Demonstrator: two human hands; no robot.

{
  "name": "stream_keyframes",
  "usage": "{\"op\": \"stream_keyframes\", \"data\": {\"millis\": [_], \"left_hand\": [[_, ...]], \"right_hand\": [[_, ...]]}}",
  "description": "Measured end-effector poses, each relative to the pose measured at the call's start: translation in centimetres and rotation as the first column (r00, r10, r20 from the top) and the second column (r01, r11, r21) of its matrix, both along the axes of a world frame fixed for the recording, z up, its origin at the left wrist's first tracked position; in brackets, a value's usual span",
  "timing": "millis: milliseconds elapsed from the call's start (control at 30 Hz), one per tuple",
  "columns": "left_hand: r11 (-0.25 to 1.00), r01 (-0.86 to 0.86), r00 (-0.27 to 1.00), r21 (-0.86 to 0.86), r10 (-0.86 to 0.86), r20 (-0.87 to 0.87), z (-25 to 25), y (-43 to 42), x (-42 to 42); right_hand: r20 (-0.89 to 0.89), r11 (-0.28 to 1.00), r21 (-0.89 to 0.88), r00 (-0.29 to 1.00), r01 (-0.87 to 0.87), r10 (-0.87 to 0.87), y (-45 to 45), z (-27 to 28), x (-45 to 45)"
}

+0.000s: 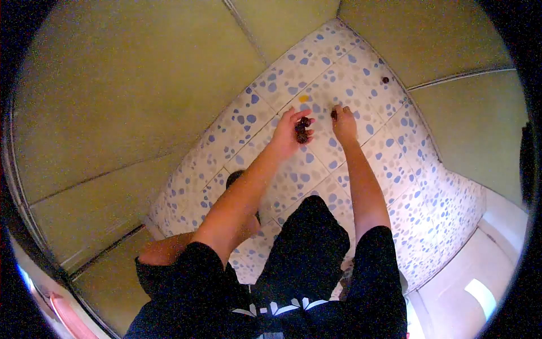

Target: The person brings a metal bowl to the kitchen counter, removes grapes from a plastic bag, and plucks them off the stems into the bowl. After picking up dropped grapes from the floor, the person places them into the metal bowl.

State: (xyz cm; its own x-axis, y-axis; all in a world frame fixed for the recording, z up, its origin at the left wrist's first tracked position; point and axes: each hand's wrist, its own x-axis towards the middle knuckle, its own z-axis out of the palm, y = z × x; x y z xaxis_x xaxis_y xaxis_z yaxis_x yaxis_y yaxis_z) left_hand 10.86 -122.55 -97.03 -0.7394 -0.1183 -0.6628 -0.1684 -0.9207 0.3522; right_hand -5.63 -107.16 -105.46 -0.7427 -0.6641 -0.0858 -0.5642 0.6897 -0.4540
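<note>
Palm up, my left hand (286,134) has its fingers curled around several small dark reddish-brown balls (302,134), grape-sized and shiny. Just to the right, my right hand (345,124) pinches one more dark ball (334,114) between thumb and fingers, low over the tiled floor (333,85). Another dark ball (385,80) lies on the floor near the wall, up and right of my right hand. The exact kind of ball is too blurred to tell.
An orange-yellow spot (304,98) shows on the floor beyond my left hand. Plain yellowish walls (147,73) close in the spotted floor on both sides. My dark-clad knee (310,226) is below my hands. Bright light falls on the floor at right.
</note>
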Motion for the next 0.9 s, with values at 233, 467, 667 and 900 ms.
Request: {"op": "stream_keyframes", "data": {"millis": [233,467,667,900], "left_hand": [[0.991,0.093,0.989,-0.092,-0.081,0.124,-3.4,1.0,-2.6],[0.999,0.044,0.996,-0.028,-0.046,-0.078,-5.4,2.4,-7.0],[0.987,-0.074,0.996,0.144,0.066,0.06,-4.4,2.8,-8.6],[0.987,-0.057,0.996,0.149,0.047,0.071,-5.4,1.2,-6.4]], "right_hand": [[0.6,0.803,-0.445,0.798,0.397,-0.062,-0.1,5.0,3.0],[0.258,0.91,-0.409,0.965,0.069,0.042,0.7,8.7,-0.7],[-0.244,0.99,-0.03,0.96,0.135,-0.138,4.3,0.6,-14.3],[-0.283,0.991,0.103,0.957,0.09,-0.057,5.4,-4.7,-20.5]]}}
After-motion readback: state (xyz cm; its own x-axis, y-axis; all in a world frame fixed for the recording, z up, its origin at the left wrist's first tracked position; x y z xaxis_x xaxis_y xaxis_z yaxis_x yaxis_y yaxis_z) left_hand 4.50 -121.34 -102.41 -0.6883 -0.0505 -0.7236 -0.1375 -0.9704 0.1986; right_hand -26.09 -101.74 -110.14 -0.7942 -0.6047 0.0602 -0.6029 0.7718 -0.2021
